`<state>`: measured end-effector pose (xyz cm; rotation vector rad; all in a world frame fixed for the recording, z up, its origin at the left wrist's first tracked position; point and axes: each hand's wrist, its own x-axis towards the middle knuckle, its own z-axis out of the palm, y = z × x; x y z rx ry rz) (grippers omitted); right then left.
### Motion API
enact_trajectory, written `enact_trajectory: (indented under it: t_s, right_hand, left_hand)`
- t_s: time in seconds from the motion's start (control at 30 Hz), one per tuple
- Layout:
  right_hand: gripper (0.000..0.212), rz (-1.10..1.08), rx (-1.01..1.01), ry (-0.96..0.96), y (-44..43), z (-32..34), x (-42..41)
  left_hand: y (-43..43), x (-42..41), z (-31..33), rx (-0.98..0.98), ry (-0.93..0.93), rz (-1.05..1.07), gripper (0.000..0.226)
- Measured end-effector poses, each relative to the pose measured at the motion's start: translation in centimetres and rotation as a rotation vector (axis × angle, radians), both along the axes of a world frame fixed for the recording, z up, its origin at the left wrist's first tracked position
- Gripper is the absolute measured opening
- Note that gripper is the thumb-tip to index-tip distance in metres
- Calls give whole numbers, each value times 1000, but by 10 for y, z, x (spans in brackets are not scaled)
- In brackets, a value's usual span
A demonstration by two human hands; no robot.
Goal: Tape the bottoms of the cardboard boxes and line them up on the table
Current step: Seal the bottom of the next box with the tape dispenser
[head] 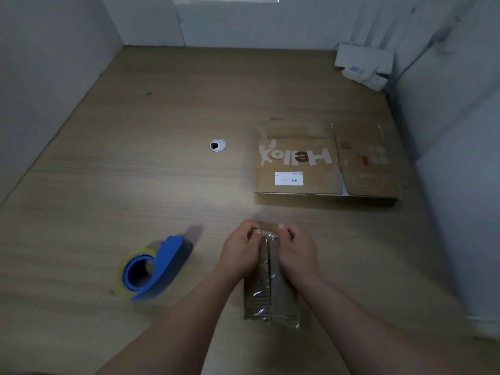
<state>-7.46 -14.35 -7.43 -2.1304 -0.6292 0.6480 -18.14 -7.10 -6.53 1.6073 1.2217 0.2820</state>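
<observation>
A small cardboard box stands near the table's front edge with its two bottom flaps facing up. Clear tape runs along the seam between the flaps. My left hand grips the box's far left corner, thumb on the tape end. My right hand grips the far right corner the same way. A blue tape dispenser with a clear tape roll lies to the left of the box. Flattened cardboard boxes printed "Hello" lie stacked at the right.
The wooden table has a round cable grommet near its middle. White boxes and a white device sit in the far right corner. White partition walls close in the table's left, back and right.
</observation>
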Motion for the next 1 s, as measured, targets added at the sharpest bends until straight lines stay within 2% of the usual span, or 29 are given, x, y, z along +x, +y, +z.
enact_trajectory:
  t_s: [0.03, 0.13, 0.2, 0.33, 0.4, 0.5, 0.57, 0.67, 0.73, 0.87, 0.9, 1.0]
  right_hand:
    - [44, -6, -16, -4, 0, 1, -1]
    - [41, -57, -22, -42, 1, 4, -4]
    - [39, -123, -10, -28, 1, 2, -6]
    - [31, -49, 29, 134, -1, 8, -9]
    - [53, 43, 14, 172, -11, 15, -14]
    - [67, 199, 31, -20, -37, 8, -34]
    - [64, 213, 33, -60, -50, -3, -43]
    - [53, 140, 121, 63, -51, -9, -41]
    - [60, 162, 114, 85, -51, -7, -38]
    - [101, 248, -21, 3, -56, 4, -19]
    - [103, 281, -71, -35, -54, 8, -13]
    - [89, 322, -187, -90, -38, 23, 3]
  left_hand:
    - [3, -2, 0, -13, 0, -40, 23]
    - [-12, -19, 14, -79, -42, -107, 69]
    - [-33, -36, 15, 19, -99, -175, 81]
    - [-46, -62, -6, 225, -9, -341, 76]
    - [-43, -62, -8, 227, -8, -352, 74]
    - [-45, -60, -9, 235, -25, -361, 76]
    - [-44, -60, -13, 229, -24, -376, 84]
    - [-42, -59, -13, 199, -22, -402, 101]
    - [-41, -58, -13, 184, -25, -401, 107]
    - [-39, -59, -15, 149, -27, -413, 115]
    - [-39, -59, -15, 141, -25, -415, 116]
    - [-38, -58, -17, 125, -25, -406, 119]
